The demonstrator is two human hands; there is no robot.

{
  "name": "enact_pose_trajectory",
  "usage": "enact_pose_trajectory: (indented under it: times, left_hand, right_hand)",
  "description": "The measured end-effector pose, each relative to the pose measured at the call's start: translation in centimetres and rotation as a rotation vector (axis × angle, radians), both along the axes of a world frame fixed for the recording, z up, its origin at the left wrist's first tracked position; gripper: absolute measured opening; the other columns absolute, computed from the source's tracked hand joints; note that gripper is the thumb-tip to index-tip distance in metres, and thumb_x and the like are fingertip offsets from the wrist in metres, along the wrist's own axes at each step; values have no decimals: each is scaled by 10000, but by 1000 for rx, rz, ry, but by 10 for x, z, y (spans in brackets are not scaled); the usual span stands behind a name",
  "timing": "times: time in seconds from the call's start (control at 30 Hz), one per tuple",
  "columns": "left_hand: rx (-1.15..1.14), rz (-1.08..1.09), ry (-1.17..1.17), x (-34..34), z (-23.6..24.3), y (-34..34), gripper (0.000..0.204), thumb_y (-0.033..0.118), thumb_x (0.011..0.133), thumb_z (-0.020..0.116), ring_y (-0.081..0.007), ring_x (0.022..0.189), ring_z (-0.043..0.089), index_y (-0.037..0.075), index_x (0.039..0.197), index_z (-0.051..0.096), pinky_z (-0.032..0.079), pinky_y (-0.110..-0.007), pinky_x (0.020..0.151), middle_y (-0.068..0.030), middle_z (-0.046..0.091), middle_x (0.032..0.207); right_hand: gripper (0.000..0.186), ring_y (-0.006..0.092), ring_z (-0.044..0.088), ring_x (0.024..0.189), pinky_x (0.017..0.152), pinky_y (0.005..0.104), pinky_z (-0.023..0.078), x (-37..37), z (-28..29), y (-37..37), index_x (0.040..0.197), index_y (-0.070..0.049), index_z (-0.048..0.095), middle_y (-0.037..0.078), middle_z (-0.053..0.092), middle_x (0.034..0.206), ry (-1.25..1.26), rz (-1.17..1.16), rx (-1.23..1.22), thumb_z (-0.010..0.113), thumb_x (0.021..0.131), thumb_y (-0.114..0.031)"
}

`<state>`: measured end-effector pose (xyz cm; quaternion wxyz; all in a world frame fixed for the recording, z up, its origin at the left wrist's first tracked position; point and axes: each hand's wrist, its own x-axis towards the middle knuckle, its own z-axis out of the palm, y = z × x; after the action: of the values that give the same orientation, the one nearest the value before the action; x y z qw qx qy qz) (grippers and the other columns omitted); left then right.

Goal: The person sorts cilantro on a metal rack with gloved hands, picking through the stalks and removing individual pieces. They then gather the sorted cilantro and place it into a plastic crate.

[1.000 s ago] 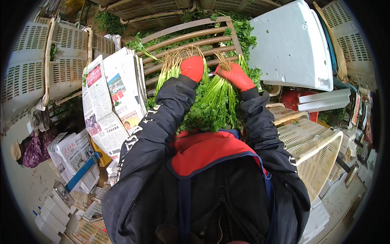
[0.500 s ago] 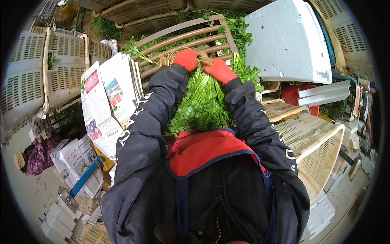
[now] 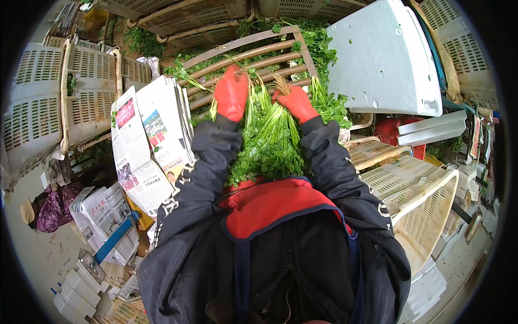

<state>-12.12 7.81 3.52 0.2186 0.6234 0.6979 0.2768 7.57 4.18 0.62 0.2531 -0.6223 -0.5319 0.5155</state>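
Observation:
A bunch of coriander (image 3: 275,132) lies across my front, its pale stems and roots pointing away from me and its leaves toward the red apron. Around the stems just below the roots, my right hand (image 3: 297,104), in an orange-red glove, is closed. My left hand (image 3: 232,97), gloved alike, is beside the left stems of the bunch, over the slatted rack (image 3: 258,55). Its fingers are smeared by motion, so I cannot make out whether they grip anything. More loose coriander (image 3: 326,102) lies on the rack's right side.
A stack of newspapers (image 3: 145,143) leans at the rack's left. To the right stand a white foam box (image 3: 383,59) and a cream plastic crate (image 3: 421,216). Perforated crates (image 3: 35,102) line the left and far sides. A purple bag (image 3: 51,210) sits at lower left.
My left hand has moved left and a little nearer, away from the right hand and the roots. The right hand has shifted slightly nearer, still around the coriander stems.

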Motion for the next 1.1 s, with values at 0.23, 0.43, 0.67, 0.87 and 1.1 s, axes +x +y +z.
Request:
enact_pose_trajectory:
  times: [0.23, 0.43, 0.67, 0.87, 1.1]
  left_hand:
    - [-181, -249, 364, 34, -47, -35, 411, 448, 796, 650, -372, 700, 631, 41, 853, 634, 495, -459, 627, -164, 657, 743]
    - [-233, -132, 370, 49, -50, -21, 402, 453, 746, 691, -338, 719, 653, 77, 869, 615, 506, -457, 640, -135, 662, 742]
    - [-386, -274, -456, 35, -46, -28, 490, 274, 736, 736, -278, 901, 631, -5, 1108, 581, 494, -373, 759, -172, 645, 974]
    - [-419, -254, -742, 45, -34, -40, 549, 175, 764, 705, -275, 1009, 628, -29, 1241, 525, 497, -358, 832, -207, 641, 1092]
    - [-263, -338, -410, 55, -18, -48, 578, 159, 760, 734, -166, 800, 575, -43, 1258, 521, 472, -318, 701, -109, 632, 908]
  right_hand:
    - [216, 219, 620, 684, 661, 335, 472, 23, 17, -3, 930, -72, 710, 101, 675, 774, 19, -26, 70, 602, 767, -163]
    - [217, 172, 616, 702, 682, 312, 473, 35, 30, -15, 939, -71, 711, 81, 680, 787, 80, -63, 68, 604, 775, -164]
    - [223, 176, 630, 725, 697, 309, 481, 30, 18, -11, 954, -77, 714, 88, 688, 813, 118, -92, 67, 630, 767, -166]
    - [313, 235, 638, 742, 713, 335, 488, 26, 34, -11, 983, -42, 681, 127, 680, 835, 71, -100, 39, 674, 764, -266]
    - [362, 343, 632, 795, 716, 386, 486, 20, 32, -10, 955, -16, 661, 205, 652, 847, -202, -66, 103, 675, 755, -317]
